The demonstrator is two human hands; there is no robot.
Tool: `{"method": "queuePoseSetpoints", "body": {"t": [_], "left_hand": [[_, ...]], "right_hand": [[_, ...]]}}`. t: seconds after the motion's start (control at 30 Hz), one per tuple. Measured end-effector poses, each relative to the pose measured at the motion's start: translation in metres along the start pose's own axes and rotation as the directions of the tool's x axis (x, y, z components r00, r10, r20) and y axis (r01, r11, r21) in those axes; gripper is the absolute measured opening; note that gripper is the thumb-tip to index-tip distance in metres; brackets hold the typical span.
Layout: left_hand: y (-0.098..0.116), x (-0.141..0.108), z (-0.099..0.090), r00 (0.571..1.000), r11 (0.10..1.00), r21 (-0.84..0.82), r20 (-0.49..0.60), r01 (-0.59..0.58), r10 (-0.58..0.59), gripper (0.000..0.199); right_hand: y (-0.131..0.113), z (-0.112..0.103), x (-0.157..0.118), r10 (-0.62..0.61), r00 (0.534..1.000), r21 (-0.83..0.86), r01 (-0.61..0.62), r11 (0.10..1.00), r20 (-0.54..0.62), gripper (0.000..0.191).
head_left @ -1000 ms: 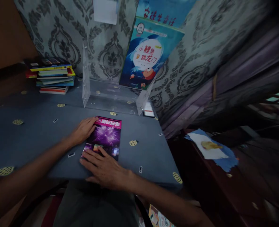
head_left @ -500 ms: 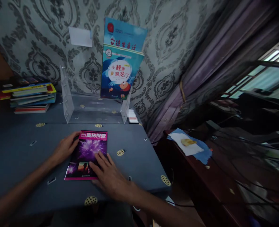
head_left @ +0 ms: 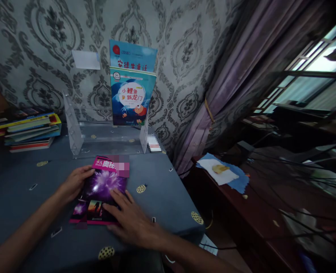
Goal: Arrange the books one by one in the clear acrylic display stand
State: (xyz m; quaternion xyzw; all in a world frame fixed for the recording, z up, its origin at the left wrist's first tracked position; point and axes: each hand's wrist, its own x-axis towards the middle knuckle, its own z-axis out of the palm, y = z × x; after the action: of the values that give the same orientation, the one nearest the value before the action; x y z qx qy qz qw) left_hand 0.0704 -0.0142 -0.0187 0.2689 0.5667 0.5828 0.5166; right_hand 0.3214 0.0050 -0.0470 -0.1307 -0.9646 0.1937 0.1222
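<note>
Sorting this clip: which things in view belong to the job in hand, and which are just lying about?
In hand:
purple book, touched by left hand and right hand
probably clear rack and upright blue books

Apparently lying about:
book stack, untouched at left
blue cloth, at right

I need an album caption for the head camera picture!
Left hand at the edge, right hand on top of a purple book, before a see-through stand.

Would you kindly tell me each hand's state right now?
Left hand: at the left edge of the purple book; grip cannot be told.
Right hand: open, lying on that book.
</note>
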Motion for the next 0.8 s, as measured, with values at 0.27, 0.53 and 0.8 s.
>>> {"method": "queuePoseSetpoints", "body": {"t": [0.27,0.53,0.8], "left_hand": [[0.048,-0.015,0.015,0.965,0.968,-0.034,0.078,-0.248,0.250,0.043],[0.050,-0.021,0.014,0.898,0.902,-0.083,0.089,-0.424,0.431,0.042],[0.041,-0.017,0.003,0.828,0.833,-0.152,0.111,-0.532,0.549,0.034]], "right_hand": [[0.012,0.001,0.026,0.146,0.958,-0.024,-0.157,0.987,-0.246,0.021],[0.038,-0.011,0.058,0.303,0.861,0.336,-0.166,0.927,-0.409,0.019],[0.063,-0.003,0.087,0.532,0.819,0.880,-0.074,0.468,-0.214,0.025]]}}
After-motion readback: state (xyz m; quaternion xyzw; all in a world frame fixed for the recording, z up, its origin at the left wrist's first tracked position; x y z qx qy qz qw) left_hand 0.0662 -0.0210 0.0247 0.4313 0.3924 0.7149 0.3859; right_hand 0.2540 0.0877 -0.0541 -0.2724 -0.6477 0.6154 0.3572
